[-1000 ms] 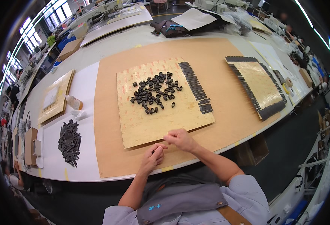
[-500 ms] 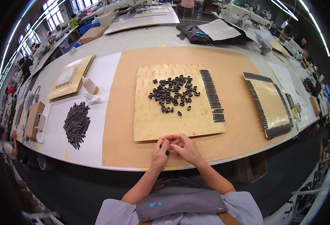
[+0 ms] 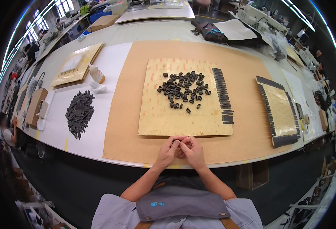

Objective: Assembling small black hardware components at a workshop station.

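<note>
Just in front of the tan board, my left hand and my right hand meet with fingertips pinched together. Between them a bit of a small black strip shows; my fingers cover most of it, so whether it is flat or bent into a loop I cannot tell. On the board beyond lies a scattered heap of small black loops. A row of flat black strips lines the board's right edge, with a few lying askew at its near end.
To the left are a pile of loose black strips, a bottle with crumpled tissue, and a cardboard box. A second board edged with strips lies right. Dark material sits at the back.
My hands have drawn closer, the right fingertips now meeting the left ones. The black piece that stuck out below my left fingers now shows only between the fingertips. The view has shifted slightly.
</note>
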The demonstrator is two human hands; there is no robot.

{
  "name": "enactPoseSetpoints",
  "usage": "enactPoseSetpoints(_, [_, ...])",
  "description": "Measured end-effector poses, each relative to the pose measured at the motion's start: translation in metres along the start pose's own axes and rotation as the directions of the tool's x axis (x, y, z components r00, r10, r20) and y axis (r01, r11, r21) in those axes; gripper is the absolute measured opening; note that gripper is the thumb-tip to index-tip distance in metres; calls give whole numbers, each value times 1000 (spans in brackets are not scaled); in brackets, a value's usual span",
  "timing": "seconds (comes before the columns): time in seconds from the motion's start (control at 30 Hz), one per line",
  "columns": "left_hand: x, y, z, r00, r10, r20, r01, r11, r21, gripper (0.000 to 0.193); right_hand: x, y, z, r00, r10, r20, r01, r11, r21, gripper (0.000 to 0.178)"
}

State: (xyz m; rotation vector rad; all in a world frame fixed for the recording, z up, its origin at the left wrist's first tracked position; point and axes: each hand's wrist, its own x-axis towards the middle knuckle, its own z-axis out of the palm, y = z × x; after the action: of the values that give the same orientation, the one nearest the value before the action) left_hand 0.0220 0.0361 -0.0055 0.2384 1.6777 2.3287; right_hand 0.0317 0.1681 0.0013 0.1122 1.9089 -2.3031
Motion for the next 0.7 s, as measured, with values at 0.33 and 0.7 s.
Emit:
enactPoseSetpoints(0.33, [2,3,-15,976,-219,-10,218,973,-79,23,2,-8,-21,993,-58,-101,59,998,11,8])
enactPoseSetpoints(0.7, [-4,-11,-34,933,-285,221,348,873,-341,29,0,-14,-24,992,100,73,-107,989,101,7])
